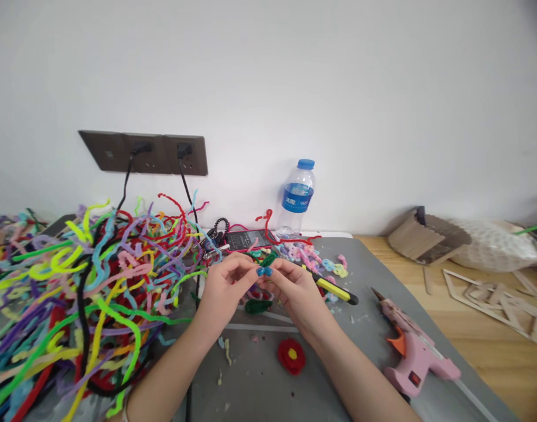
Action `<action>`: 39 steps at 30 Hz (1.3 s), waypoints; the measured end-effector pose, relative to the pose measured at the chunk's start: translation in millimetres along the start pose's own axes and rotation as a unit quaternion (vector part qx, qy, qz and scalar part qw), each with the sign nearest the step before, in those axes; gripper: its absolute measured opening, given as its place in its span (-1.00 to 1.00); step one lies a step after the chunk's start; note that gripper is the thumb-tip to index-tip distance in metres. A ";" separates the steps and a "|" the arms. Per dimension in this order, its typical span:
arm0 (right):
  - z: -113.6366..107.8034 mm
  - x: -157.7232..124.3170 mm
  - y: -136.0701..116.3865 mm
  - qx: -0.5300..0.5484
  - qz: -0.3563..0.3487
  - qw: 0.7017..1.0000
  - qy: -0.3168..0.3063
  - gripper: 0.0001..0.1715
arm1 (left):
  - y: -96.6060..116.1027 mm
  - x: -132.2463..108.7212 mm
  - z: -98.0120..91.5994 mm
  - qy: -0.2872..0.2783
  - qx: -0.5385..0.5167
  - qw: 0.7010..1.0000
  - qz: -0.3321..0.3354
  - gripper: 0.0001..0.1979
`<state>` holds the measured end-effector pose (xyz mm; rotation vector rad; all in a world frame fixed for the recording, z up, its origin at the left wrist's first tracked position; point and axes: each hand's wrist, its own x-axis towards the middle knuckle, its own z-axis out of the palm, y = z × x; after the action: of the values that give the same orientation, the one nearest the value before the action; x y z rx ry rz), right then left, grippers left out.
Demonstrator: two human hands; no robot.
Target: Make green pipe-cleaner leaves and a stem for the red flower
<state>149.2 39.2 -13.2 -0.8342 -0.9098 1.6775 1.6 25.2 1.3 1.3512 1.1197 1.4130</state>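
Observation:
My left hand (pixel 226 287) and my right hand (pixel 294 290) meet over the grey mat (pixel 259 381), fingertips pinched together on a small blue pipe-cleaner piece (pixel 264 271). A green leaf-shaped piece (pixel 257 306) lies on the mat just below the hands. Another green piece (pixel 268 258) sits just behind the fingers. A red pipe-cleaner flower with a yellow centre (pixel 291 355) lies nearer to me between my forearms.
A big tangle of coloured pipe cleaners (pixel 75 293) fills the left. A pink glue gun (pixel 415 354) lies at the right, a yellow-black cutter (pixel 336 290) beside my right hand. A phone (pixel 247 239), water bottle (pixel 297 196), small pastel flowers (pixel 312 258) and wooden stick frames (pixel 492 296) stand behind.

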 end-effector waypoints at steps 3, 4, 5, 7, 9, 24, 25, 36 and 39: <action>-0.2 0.1 0.1 0.003 0.001 1.000 0.000 -0.61 | 0.7 0.0 0.0 0.000 0.003 1.000 -0.002 -0.79; -0.2 0.2 0.1 0.004 0.003 1.000 0.000 -0.61 | 0.9 -0.1 0.1 0.001 0.005 1.000 -0.004 -0.79; -0.2 0.4 0.2 0.004 0.004 1.000 0.000 -0.61 | 1.0 0.0 0.2 0.002 0.006 1.000 -0.005 -0.79; -0.2 0.9 0.5 0.004 0.005 1.000 0.001 -0.60 | 1.0 0.1 0.4 0.004 0.007 1.000 -0.002 -0.78; -0.1 1.3 1.0 0.004 0.003 1.000 0.001 -0.59 | 0.7 0.2 0.4 0.003 0.006 1.000 -0.002 -0.77; -0.4 1.0 0.9 0.007 0.006 1.000 0.003 -0.60 | -0.9 -0.3 0.0 -0.002 -0.001 1.000 -0.009 -0.80; -0.5 1.1 1.1 0.007 0.007 1.000 0.002 -0.60 | -0.7 -0.2 0.1 -0.002 -0.001 1.000 -0.007 -0.80; 0.2 1.4 0.2 0.013 0.007 1.000 0.001 -0.60 | 0.0 -0.4 0.1 -0.001 -0.002 1.000 -0.004 -0.82; 0.1 1.1 0.3 0.010 0.007 1.000 0.002 -0.59 | -0.2 -0.4 -0.3 0.000 0.002 1.000 -0.005 -0.82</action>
<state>148.7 40.2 -13.5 -0.8304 -0.8851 1.6939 1.4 24.8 1.0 1.3466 1.1294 1.4037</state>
